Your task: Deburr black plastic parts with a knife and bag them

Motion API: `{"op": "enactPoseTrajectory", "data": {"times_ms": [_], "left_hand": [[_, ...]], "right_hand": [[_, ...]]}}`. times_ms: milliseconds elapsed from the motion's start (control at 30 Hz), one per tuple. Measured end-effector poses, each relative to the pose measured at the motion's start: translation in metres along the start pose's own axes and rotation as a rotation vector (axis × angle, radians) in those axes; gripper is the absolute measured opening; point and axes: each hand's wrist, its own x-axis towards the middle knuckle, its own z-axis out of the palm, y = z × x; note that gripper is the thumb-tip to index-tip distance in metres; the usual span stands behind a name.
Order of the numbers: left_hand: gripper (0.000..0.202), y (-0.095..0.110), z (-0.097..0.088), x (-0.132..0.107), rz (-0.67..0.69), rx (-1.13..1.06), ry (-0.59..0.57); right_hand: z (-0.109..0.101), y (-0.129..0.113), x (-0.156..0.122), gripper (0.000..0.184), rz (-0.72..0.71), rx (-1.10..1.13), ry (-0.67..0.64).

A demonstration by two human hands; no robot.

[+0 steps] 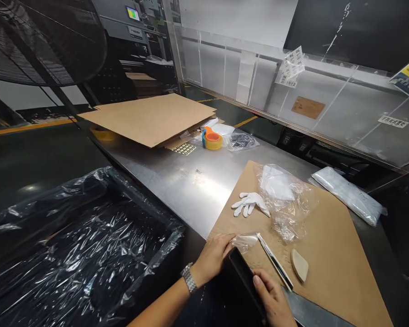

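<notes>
**Both hands on the black tray at the near edge of the table**

Your left hand (214, 255) has its fingers pressed together and curled over the far corner of the black tray (240, 284). Its fingertips also touch a crumpled scrap of clear film (245, 240). Your right hand (275, 300) grips the tray's right rim with the thumb laid on top; its fingers are hidden underneath. The tray sits tilted between your hands at the near edge of the steel table (191, 181), partly over the brown kraft sheet (330, 259) that covers that end.

On the sheet, just right of the tray, lies a slim black-and-silver strip (276, 263), with a beige oval piece (299, 265) beside it. Further in are a white glove (248, 203), lying flat, and a crumpled clear plastic bag (284, 200) touching it. A long bagged item (349, 195) lies along the right edge.

Toward the far left corner, flat cardboard sheets (150, 118) are stacked, with a yellow tape roll (211, 139) and a sheet of stickers (184, 148) near them. A bin lined with black plastic (78, 245) stands against the left edge.
</notes>
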Motion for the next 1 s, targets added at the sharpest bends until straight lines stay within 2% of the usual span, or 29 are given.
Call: {"op": "enactPoseTrajectory", "data": {"times_ms": [100, 233, 300, 433, 600, 767, 900, 1000], "left_hand": [[0.026, 0.003, -0.007, 0.003, 0.032, -0.006, -0.079], [0.026, 0.010, -0.008, 0.002, 0.031, 0.021, -0.113], [0.024, 0.016, -0.004, 0.000, 0.037, 0.045, -0.121], [0.027, 0.030, 0.013, -0.008, 0.043, 0.145, -0.078], [0.024, 0.043, 0.023, -0.020, 0.197, 0.241, -0.103], [0.033, 0.046, 0.011, -0.018, 0.224, 0.329, -0.046], [0.019, 0.058, -0.003, -0.018, 0.371, 0.326, -0.095], [0.027, 0.064, -0.013, -0.019, 0.376, 0.338, -0.065]], "right_hand": [[-0.001, 0.011, 0.004, 0.049, 0.006, -0.018, 0.048], [-0.009, 0.013, 0.007, 0.045, -0.071, -0.137, 0.147], [-0.008, 0.013, 0.006, 0.040, -0.126, -0.214, 0.208], [0.001, 0.016, 0.008, 0.043, -0.243, -0.322, 0.276], [0.003, 0.011, 0.018, 0.039, -0.264, -0.355, 0.289], [0.006, -0.006, 0.024, 0.037, -0.174, -0.331, 0.364], [0.016, -0.018, 0.027, 0.040, -0.165, -0.282, 0.278], [0.021, -0.025, 0.031, 0.043, -0.104, -0.280, 0.252]]}}
